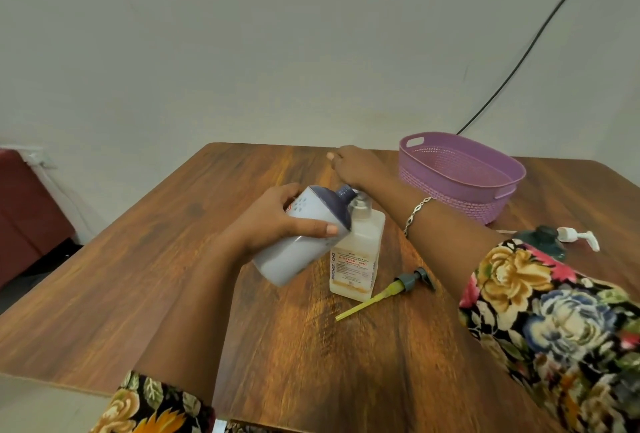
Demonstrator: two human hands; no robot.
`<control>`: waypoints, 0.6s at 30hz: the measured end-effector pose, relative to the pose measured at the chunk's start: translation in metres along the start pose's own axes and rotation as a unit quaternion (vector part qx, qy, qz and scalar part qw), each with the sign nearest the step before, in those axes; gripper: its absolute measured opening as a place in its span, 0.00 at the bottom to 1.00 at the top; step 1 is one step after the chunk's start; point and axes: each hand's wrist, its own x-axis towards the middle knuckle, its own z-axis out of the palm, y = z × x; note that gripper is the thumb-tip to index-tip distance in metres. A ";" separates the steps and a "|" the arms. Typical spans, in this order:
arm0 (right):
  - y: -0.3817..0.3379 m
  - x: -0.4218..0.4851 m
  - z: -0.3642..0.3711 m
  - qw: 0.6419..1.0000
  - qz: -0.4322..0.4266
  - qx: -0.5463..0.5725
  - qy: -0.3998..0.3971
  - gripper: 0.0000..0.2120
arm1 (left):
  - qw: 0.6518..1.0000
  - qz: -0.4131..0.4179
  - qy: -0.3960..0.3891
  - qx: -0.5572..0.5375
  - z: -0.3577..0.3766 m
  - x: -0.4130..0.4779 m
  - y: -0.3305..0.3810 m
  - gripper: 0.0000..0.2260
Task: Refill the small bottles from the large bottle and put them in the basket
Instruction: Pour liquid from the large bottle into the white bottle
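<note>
My left hand grips the large white bottle with the dark blue shoulder and tilts it, its open neck by the mouth of a small bottle. This small clear bottle, square with pale yellowish liquid and a red-lettered label, stands uncapped at mid-table. Its grey pump with a yellow tube lies just right of it. My right hand reaches past the bottles over the far table, back of the hand up, fingers hidden. A dark green bottle with a white pump lies at the right, partly behind my sleeve. The purple basket holds nothing.
The wooden table has its far edge close to the wall. A black cable runs down the wall behind the basket. A dark red piece of furniture stands to the left beyond the table edge.
</note>
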 end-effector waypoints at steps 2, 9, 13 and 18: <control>0.000 0.001 0.000 1.000 0.004 0.009 0.002 0.19 | 1.000 -0.001 0.002 -0.002 -0.001 0.000 0.000 0.34; -0.014 -0.001 -0.019 0.995 -0.020 0.082 -0.048 0.20 | 1.000 0.007 0.009 -0.014 -0.003 0.002 0.008 0.35; -0.004 -0.001 -0.008 0.998 0.008 0.021 -0.059 0.22 | 1.000 -0.007 0.003 -0.024 0.000 0.002 0.002 0.34; 0.001 -0.001 -0.002 0.999 0.018 0.015 -0.045 0.22 | 0.999 -0.006 -0.003 -0.032 0.000 0.003 -0.002 0.34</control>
